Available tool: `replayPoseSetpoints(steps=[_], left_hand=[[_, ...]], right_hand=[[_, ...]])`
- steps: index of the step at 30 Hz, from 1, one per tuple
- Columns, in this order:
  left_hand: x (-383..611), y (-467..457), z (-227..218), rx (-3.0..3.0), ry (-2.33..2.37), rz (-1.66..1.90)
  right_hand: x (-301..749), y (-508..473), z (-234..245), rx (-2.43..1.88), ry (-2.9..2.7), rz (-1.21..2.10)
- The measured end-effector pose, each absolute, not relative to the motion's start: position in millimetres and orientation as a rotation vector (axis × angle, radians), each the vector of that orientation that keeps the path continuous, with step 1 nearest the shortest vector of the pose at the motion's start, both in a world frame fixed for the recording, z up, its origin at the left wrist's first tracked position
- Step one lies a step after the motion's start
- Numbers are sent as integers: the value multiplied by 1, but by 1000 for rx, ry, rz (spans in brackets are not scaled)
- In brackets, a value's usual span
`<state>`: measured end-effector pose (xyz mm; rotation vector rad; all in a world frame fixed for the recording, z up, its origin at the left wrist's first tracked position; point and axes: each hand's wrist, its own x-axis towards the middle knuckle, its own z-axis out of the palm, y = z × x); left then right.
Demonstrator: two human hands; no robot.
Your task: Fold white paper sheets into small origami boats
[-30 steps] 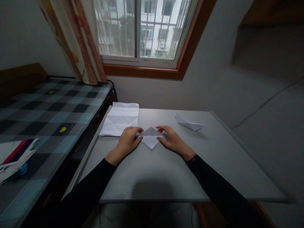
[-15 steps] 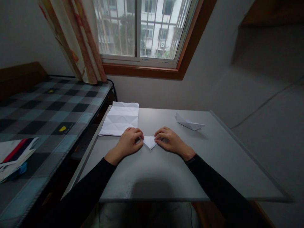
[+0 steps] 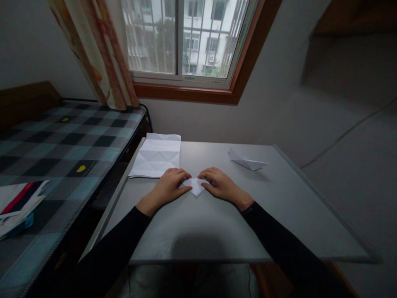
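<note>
Both hands are closing in toward each other versus the earlier frames, now covering most of the small folded paper (image 3: 195,188), so only its lower point is showing between them. Left hand (image 3: 167,186) is lying palm down, fingers loosely curved, fingertips pressing on the paper's left half; right hand (image 3: 220,184) is doing the same on the right half. Neither is wrapping round it as far as shows, and whether a thumb is pinching an edge underneath is hidden. Paper is lying flat on the grey table (image 3: 217,231), in the middle and nearer the far edge, probably pinned from both sides to keep its layers flat and stop it sliding. Creased white sheet (image 3: 156,155) is lying opened out at the far left corner, partly overhanging the edge, just beside the left hand, likely parked out of the way. Folded white shape (image 3: 246,161) is sitting apart at the far right. Checked bed cover (image 3: 62,140) is running along the left with printed papers (image 3: 18,203) on it. No containers are showing anywhere.
</note>
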<state>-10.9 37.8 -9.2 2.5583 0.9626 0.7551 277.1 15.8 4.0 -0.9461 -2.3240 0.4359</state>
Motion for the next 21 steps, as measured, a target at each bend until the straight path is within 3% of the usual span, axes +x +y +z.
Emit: replayPoseSetpoints(steps=[21], left_hand=[[-11, 41, -9, 2566, 931, 743]], right_hand=[[271, 15, 5, -1001, -2293, 493]])
